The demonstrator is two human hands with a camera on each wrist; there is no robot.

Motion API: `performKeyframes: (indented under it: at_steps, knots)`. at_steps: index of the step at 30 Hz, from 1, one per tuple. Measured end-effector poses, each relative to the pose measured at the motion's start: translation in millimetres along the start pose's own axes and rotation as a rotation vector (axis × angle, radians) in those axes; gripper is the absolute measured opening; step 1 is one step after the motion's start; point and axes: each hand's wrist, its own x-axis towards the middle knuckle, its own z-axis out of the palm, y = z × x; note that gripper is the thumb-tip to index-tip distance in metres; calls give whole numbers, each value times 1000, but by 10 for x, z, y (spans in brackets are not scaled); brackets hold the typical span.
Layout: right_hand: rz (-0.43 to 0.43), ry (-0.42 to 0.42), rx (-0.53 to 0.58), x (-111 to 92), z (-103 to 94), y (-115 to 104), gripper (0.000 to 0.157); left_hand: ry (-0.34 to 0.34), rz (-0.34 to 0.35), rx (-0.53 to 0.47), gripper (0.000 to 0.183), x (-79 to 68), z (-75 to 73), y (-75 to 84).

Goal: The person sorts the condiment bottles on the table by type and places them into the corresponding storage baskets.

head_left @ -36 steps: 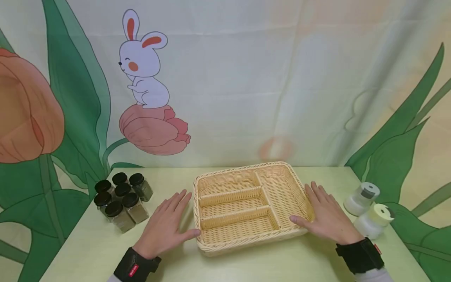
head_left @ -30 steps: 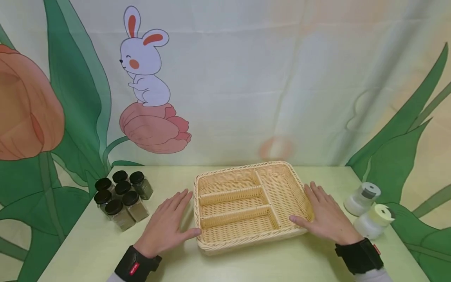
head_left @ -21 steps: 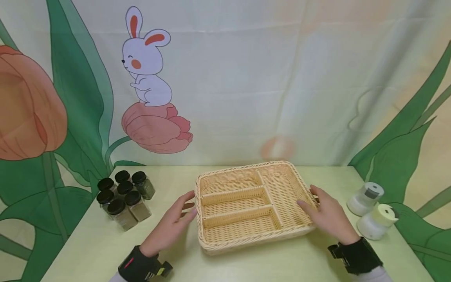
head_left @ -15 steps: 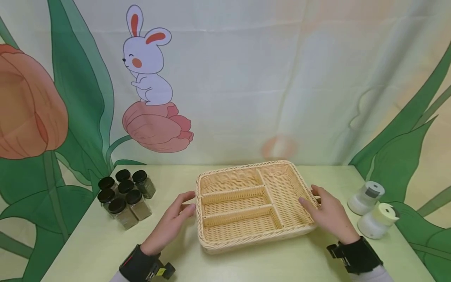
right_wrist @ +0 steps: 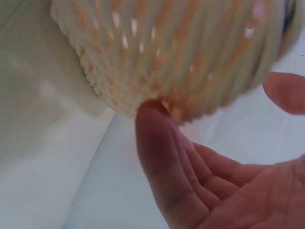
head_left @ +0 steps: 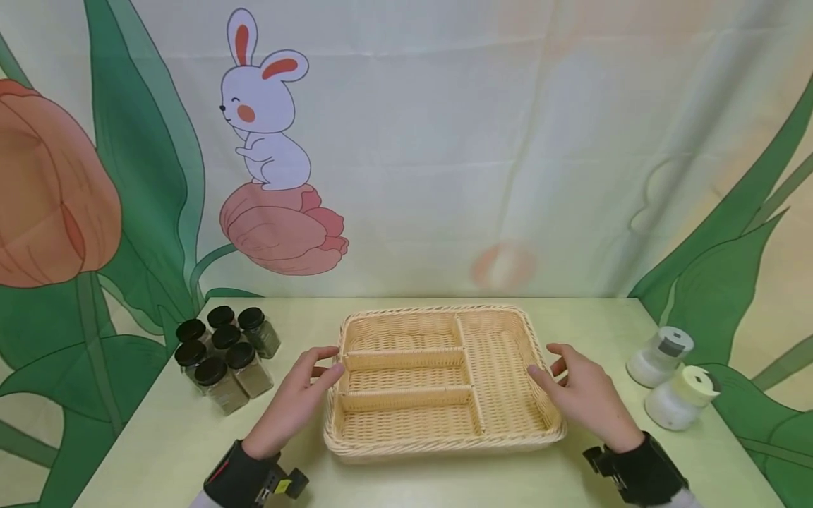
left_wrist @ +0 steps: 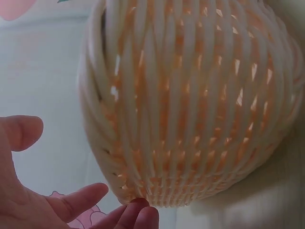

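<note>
A woven wicker basket (head_left: 444,447) with several compartments sits on the table between both hands. My left hand (head_left: 295,398) is at its left side. In the left wrist view, several fingertips (left_wrist: 138,205) touch the outer wall from below while the thumb (left_wrist: 28,133) stands apart from the rim. At the right side, my right hand (head_left: 587,395) grips the basket. Its thumb lies over the rim in the head view, and its fingers (right_wrist: 157,138) press the outer wall in the right wrist view. The compartments hold nothing.
Several black-lidded spice jars (head_left: 227,356) cluster at the table's left. Two whitish containers (head_left: 676,406) stand near the right edge. Behind the pale table (head_left: 444,487) hangs a curtain (head_left: 413,176) printed with a rabbit and tulips.
From lying flat beside the basket, both hands have turned to bring their thumbs up over its sides. The basket has rotated to sit squarer, its right side coming nearer and its front shifting left.
</note>
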Motion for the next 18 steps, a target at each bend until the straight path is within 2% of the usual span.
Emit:
performKeyframes:
  at_steps: [5, 18]
  knots:
    - [-13, -69, -12, 46, -62, 5, 86, 29, -12, 22, 82, -10, 48, 46]
    - [-28, -107, -7, 64, -97, -10, 90, 24, -11, 82, 81, -26, 60, 89]
